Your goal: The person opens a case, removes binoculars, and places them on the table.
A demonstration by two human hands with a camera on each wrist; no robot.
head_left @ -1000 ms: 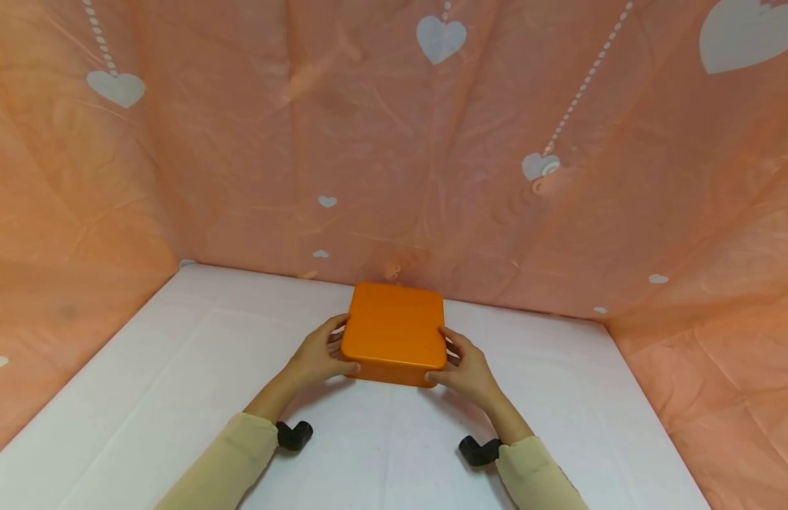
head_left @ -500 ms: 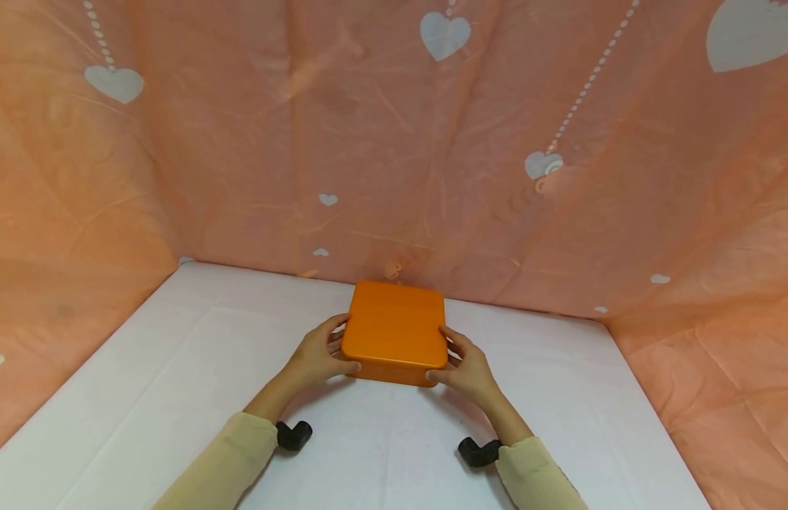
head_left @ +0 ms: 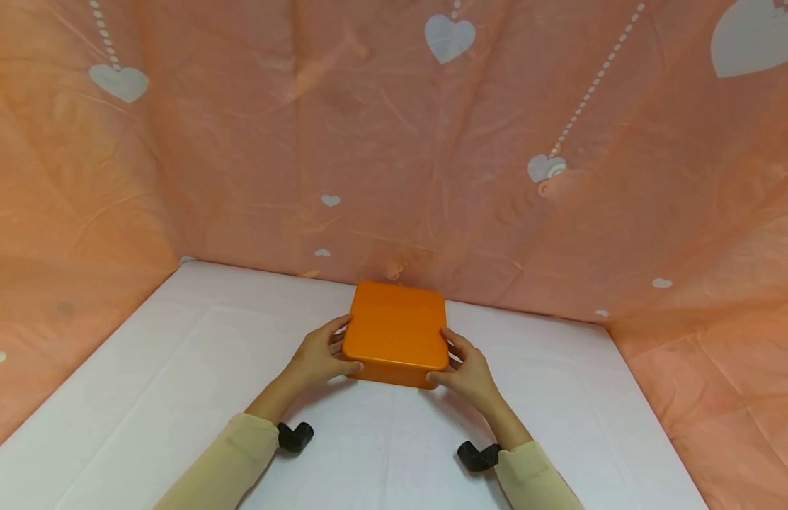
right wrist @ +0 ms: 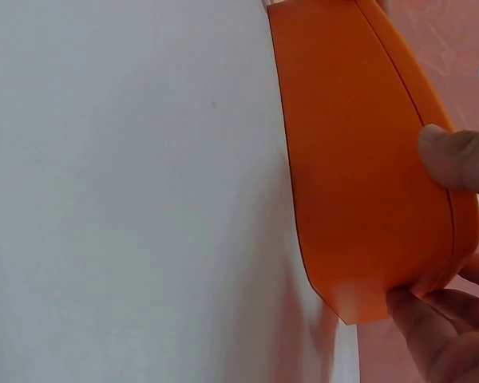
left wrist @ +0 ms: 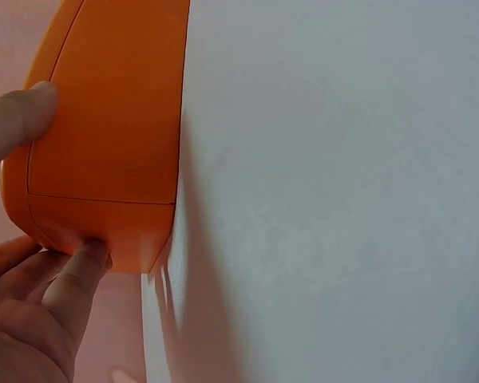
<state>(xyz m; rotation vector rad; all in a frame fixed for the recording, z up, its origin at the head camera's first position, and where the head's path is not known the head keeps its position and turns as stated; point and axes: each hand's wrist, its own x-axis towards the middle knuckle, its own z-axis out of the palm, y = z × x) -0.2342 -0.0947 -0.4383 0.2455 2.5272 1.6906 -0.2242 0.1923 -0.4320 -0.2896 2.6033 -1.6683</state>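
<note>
An orange square box (head_left: 396, 324) with rounded corners and a plain top stands on the white surface near the back wall. My left hand (head_left: 316, 356) holds its near left corner, thumb on the front face and the other fingers along the left side. At the near right corner my right hand (head_left: 471, 370) grips it the same way. The left wrist view shows the thumb (left wrist: 33, 112) over a seam line near the top of the box (left wrist: 116, 104). A similar seam runs under the right thumb (right wrist: 443, 155) on the box (right wrist: 359, 144). The box's inside is hidden.
A white cloth-covered table (head_left: 177, 368) spreads around the box. A peach sheet (head_left: 241, 142) printed with white hearts hangs behind it and on both sides. Black angled pieces (head_left: 295, 438) sit at each wrist, beside the pale sleeves (head_left: 231, 460).
The head view has shifted very slightly. Both hands keep their places on the box, and the box has not visibly moved on the table.
</note>
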